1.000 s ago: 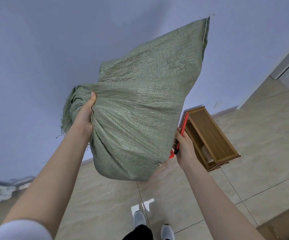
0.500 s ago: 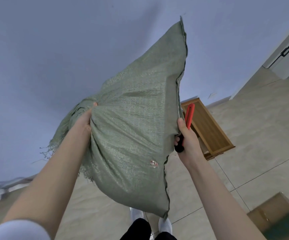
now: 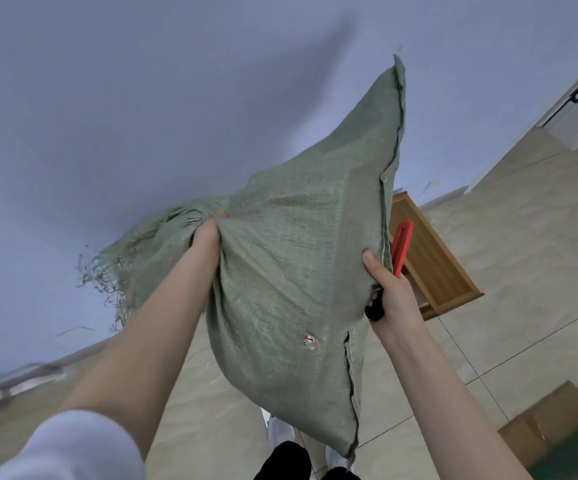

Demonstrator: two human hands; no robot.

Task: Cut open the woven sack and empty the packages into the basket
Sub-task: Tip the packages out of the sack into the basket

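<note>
Green woven sack (image 3: 291, 271): held in the air between your hands, seamed edge toward your right, one corner pointing up.
Your left hand (image 3: 206, 237): clenched round the sack's gathered, frayed end.
Your right hand (image 3: 389, 292): grasping a red knife (image 3: 402, 245), thumb against the sack's seam.
Wooden crate (image 3: 429, 258): on the tiled floor (image 3: 530, 258), behind the sack.

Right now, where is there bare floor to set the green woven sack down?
Widest bare patch: beige floor tiles between the open wooden crate and the brown cardboard box, right of the right hand. A narrower strip shows between the left forearm and the green woven sack. Crowded: under the sack, where the shoes stand.
</note>
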